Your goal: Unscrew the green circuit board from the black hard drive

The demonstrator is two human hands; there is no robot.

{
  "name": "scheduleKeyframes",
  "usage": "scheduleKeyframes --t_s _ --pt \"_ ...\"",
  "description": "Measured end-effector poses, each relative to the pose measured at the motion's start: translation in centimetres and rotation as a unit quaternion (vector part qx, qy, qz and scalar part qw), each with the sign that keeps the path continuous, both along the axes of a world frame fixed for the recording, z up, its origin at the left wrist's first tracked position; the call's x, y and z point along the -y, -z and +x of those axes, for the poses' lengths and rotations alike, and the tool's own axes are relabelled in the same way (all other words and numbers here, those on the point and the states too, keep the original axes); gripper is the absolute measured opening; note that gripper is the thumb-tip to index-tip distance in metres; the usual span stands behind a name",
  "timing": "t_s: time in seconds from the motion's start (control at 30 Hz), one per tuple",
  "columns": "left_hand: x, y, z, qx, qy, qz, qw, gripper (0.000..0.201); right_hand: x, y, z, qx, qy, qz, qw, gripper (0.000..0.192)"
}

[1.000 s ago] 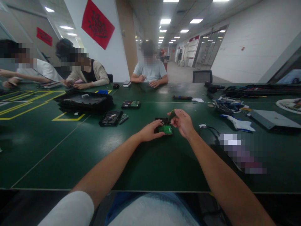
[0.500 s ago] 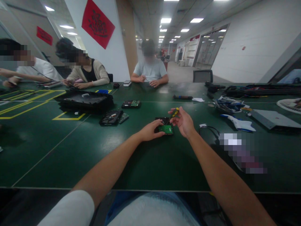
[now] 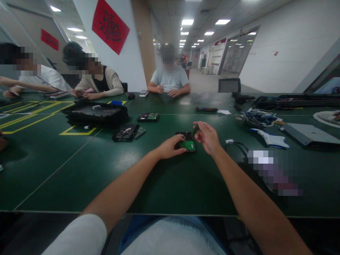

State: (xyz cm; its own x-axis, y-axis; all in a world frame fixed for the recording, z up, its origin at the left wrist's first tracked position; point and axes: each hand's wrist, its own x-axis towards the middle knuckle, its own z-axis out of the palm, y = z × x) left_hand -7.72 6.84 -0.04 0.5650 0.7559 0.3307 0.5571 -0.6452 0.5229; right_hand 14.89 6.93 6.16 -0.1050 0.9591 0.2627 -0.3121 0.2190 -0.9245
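Note:
A hard drive (image 3: 189, 146) with a green circuit board facing up lies on the table in front of me. My left hand (image 3: 171, 147) grips it from the left, thumb at the near edge and fingers over the far part. To its upper right, my right hand (image 3: 205, 136) has its fingers closed round a small screwdriver (image 3: 196, 129). The handle is dark from this side and mostly covered by the fingers. Its thin shaft slants down toward the drive; whether the tip sits in a screw I cannot tell.
Left of the drive lie another opened drive (image 3: 125, 132), a loose circuit board (image 3: 140, 132) and a black tray (image 3: 95, 113). A further drive (image 3: 148, 117) lies farther back. On the right are a glove (image 3: 273, 139), a grey metal box (image 3: 312, 134) and a cable bundle (image 3: 259, 117). Several people sit around the table.
My right hand's fingers have drawn closer together and turned the screwdriver, so its yellow handle part no longer shows. My left hand and the hard drive stay in place.

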Motion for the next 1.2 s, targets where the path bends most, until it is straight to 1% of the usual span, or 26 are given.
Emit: scheduleKeyframes --t_s 0.17,0.23,0.4,0.7,0.9,1.2 --pt "0.11 -0.21 0.08 -0.001 -0.001 -0.003 1.0 0.063 -0.04 -0.03 0.05 -0.016 -0.018 -0.012 1.0 0.047" --pt "0.14 -0.27 0.13 0.001 0.0 -0.001 1.0 0.063 -0.09 -0.02 0.09 -0.011 -0.021 -0.011 1.0 0.045" --pt "0.15 -0.28 0.16 0.005 0.001 0.003 1.0 0.062 -0.07 0.01 0.05 -0.004 -0.015 -0.003 1.0 0.04" --pt "0.25 -0.36 0.11 0.007 0.005 0.006 1.0 0.061 0.01 -0.06 -0.04 -0.001 0.003 0.008 1.0 0.039" --pt "0.07 -0.18 0.14 0.007 0.004 0.002 1.0 0.061 0.03 -0.11 0.15 -0.02 -0.037 -0.022 0.999 0.048" --pt "0.03 -0.08 0.12 0.003 0.004 0.003 1.0 0.063 0.12 -0.21 0.06 -0.005 -0.017 -0.005 1.0 0.038"
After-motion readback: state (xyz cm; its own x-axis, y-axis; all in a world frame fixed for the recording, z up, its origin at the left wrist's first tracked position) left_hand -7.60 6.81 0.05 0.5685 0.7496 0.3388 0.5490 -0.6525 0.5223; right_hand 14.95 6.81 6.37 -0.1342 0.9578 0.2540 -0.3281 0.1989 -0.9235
